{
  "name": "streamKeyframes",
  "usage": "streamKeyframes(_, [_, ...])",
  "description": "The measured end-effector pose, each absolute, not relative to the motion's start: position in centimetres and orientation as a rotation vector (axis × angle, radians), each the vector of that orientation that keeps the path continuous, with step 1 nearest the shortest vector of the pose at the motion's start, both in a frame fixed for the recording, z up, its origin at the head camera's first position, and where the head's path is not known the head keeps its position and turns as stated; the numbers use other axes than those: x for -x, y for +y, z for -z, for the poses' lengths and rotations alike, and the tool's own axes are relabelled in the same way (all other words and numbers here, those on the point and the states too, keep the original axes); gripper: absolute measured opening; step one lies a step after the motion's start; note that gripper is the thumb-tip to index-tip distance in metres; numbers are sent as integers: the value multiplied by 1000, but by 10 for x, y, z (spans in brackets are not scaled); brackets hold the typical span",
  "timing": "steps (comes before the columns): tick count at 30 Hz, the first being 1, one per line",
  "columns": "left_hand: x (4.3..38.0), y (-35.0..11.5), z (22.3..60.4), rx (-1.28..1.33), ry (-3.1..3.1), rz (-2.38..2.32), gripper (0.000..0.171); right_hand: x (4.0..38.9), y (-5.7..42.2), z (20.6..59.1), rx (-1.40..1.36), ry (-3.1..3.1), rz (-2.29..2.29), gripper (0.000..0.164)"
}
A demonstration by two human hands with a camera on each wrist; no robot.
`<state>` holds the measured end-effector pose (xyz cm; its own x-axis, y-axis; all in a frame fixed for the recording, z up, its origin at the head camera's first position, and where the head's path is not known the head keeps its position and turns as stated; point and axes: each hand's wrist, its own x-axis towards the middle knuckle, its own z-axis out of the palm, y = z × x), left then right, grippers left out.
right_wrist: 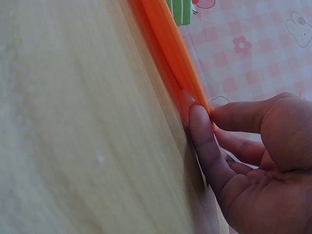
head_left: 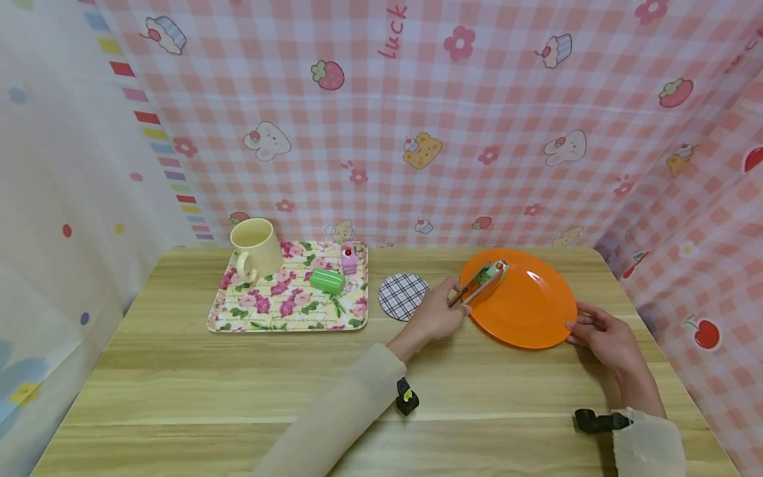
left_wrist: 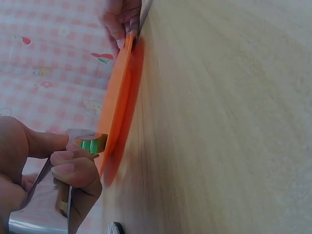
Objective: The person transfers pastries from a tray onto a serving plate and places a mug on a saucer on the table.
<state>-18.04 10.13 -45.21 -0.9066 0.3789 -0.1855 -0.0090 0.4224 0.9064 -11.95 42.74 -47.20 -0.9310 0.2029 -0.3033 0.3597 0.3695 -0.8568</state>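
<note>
My left hand (head_left: 436, 314) grips metal tongs (head_left: 471, 290), whose tips reach over the left part of an orange plate (head_left: 530, 308). Between the tips is a small toy cake (head_left: 497, 267) with green and white stripes and a red dot on top. In the left wrist view the cake (left_wrist: 90, 145) appears right by the plate's surface; whether it touches is hard to tell. At the plate's near right edge, my right hand (head_left: 609, 339) pinches the rim, thumb on one face and fingers on the other, as the right wrist view shows.
Left on the wooden table (head_left: 477, 424) lies a floral tray (head_left: 274, 318) bearing a cream mug (head_left: 262, 248), a green roll-shaped toy cake (head_left: 327, 281) and a pink toy cake (head_left: 348, 260). A round checked coaster (head_left: 399, 296) sits between tray and plate. Patterned curtains enclose the back and sides.
</note>
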Motion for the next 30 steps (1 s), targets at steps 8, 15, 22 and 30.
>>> streamKeyframes(8, [178,100,453,-288,2312,-1469,32,120,427,474,-509,2486,1606,70])
streamKeyframes(15, [176,96,451,-265,2210,-1502,45,121,428,475,-514,2491,1611,70])
streamKeyframes(22, [174,92,451,-266,2194,-1528,50,121,428,475,-522,2496,1604,70])
streamKeyframes(30, [169,83,451,-286,2221,-1554,55,120,427,473,-521,2502,1597,68])
